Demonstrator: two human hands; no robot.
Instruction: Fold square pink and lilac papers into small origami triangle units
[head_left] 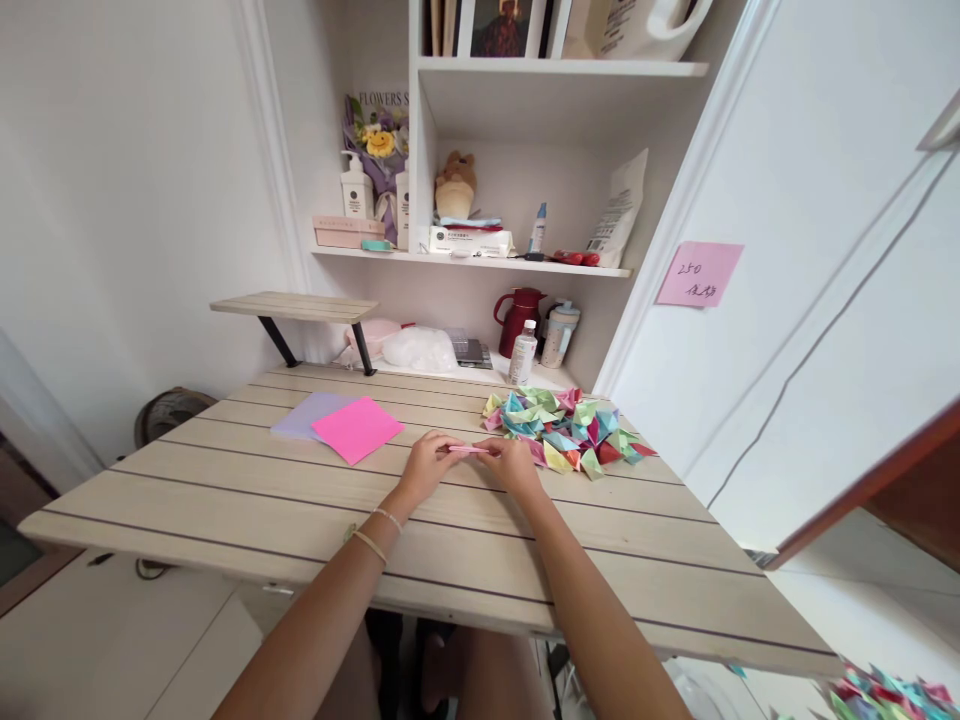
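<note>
Between my two hands is a small folded piece of pink paper (468, 449), seen nearly edge-on just above the table. My left hand (429, 465) pinches its left end, and my right hand (513, 464) pinches the right end. To the left lie flat square sheets, a bright pink sheet (358, 428) partly over a lilac sheet (298, 416). Close beyond my right hand spreads a pile of folded paper pieces (559, 425) in green, blue, yellow, pink and red.
The wooden table (300, 510) carries a small raised stand (294, 305) at its back left. Behind it, a white shelf holds a clear bottle (523, 353), a red jug (517, 318) and a tumbler (560, 335). More folded paper (889, 695) lies low at the right.
</note>
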